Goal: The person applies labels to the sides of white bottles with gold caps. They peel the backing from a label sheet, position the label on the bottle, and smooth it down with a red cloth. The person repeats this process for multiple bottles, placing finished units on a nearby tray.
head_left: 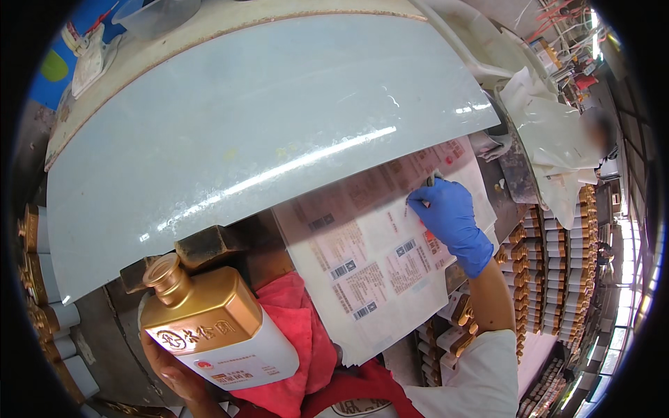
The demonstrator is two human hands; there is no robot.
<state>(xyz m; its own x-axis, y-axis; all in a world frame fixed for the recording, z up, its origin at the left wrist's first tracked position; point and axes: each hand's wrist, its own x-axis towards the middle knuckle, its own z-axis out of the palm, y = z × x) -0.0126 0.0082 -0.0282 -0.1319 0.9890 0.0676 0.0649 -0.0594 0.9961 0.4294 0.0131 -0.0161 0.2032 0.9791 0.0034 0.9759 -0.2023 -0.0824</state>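
My left hand (175,376), bare, is wrapped round the side and underside of a white bottle (254,348) with a gold shoulder and neck. The bottle is tilted, its open mouth up and to the left, with raised characters on the gold and small print on the white. A red cloth (298,327) lies against its right side. In a blue glove, my right hand (451,219) rests on a stack of printed decal sheets (418,310). Its fingers are pinched together over the paper; what they hold, if anything, is hidden. A small dark thing shows by the knuckles.
A glossy pale panel (265,118) spans the bench and overhangs the sheets' far part. Dark blocks (208,245) sit under its near edge. Many gold-and-white bottles (554,268) stand in rows at right, others (45,279) at left. A plastic tub (157,17) is at the back.
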